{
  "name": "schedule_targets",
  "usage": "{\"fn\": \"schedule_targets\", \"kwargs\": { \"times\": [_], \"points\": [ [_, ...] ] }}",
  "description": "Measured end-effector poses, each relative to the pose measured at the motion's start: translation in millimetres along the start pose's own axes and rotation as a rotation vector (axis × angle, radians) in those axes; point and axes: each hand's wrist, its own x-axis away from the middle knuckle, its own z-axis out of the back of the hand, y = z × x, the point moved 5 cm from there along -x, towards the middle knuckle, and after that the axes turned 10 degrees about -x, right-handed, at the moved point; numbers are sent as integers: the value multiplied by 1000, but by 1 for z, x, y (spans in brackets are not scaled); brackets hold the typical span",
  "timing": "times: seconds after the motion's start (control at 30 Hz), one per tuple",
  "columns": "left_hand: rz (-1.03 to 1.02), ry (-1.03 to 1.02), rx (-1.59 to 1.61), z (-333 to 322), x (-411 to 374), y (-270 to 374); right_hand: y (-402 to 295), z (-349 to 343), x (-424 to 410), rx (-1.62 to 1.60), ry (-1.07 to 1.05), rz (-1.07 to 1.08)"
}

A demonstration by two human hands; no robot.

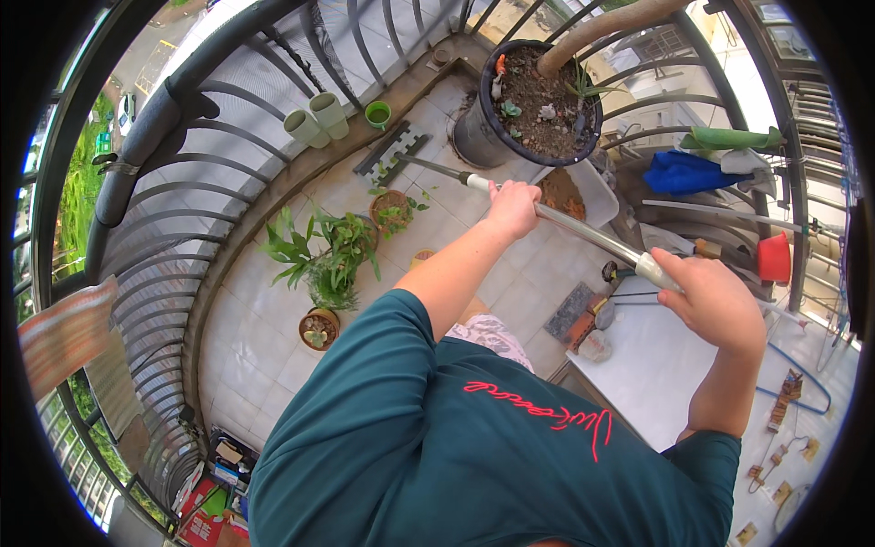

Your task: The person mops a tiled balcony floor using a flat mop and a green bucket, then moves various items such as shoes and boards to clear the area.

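Note:
My left hand (513, 208) grips the middle of a metal pole (588, 235), and my right hand (711, 301) holds its pale upper grip. The pole slants down to a floor tool's flat head (392, 156), dark and light with a notched edge. That head lies on the tiles by the low curb, beside the large black plant pot (478, 133). Near the head stand a small potted plant (391, 208) and a leafy green plant (331, 253).
Two pale green pots (318, 122) and a green cup (377, 115) line the curb (225, 270) under the curved railing. A white tub (601, 191) holds soil. Bricks and stones (588, 328) sit beside a white surface (649, 362). A small succulent pot (319, 329) stands on the floor.

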Motion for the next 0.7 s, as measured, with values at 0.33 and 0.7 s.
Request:
{"fn": "schedule_targets", "kwargs": {
  "times": [0.33,0.7],
  "points": [
    [-282,-56,-72,-10,-12,-24,-52,-68,12,159,69,-86],
    [-320,-294,-232,-68,72,-12,-9,-170,65,-324,-77,-52]
  ]
}}
